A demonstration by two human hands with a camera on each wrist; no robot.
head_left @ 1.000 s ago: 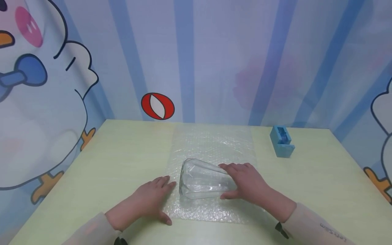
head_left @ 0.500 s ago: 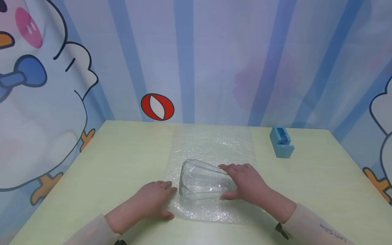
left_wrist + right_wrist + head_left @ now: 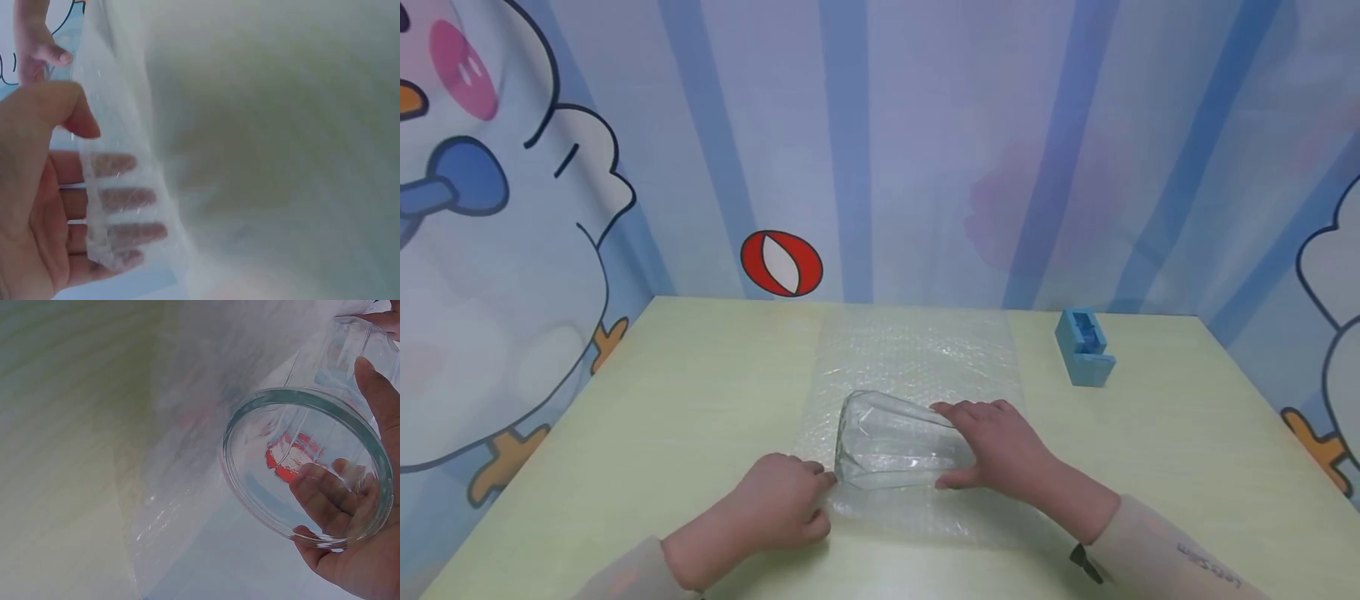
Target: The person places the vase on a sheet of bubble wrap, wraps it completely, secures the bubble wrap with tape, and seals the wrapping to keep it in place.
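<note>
A clear faceted glass vase (image 3: 887, 446) lies on its side on a sheet of bubble wrap (image 3: 917, 350). My right hand (image 3: 1003, 450) holds it near its right end, thumb on the near side and fingers on the far side. The right wrist view shows the vase's round mouth rim (image 3: 281, 397) close up. Left of the vase, my left hand (image 3: 781, 500) grips the near left edge of the wrap. In the left wrist view, the fingers lie behind the see-through sheet, and the thumb is bent over on the other side.
A blue tape dispenser (image 3: 1084, 348) stands at the back right of the pale yellow table (image 3: 722, 358). Behind the table hangs a striped blue cloth (image 3: 917, 150) with cartoon prints.
My left hand has gone from spread fingers beside the wrap to curled fingers at its edge, lifting that edge slightly. The right hand and vase stay put.
</note>
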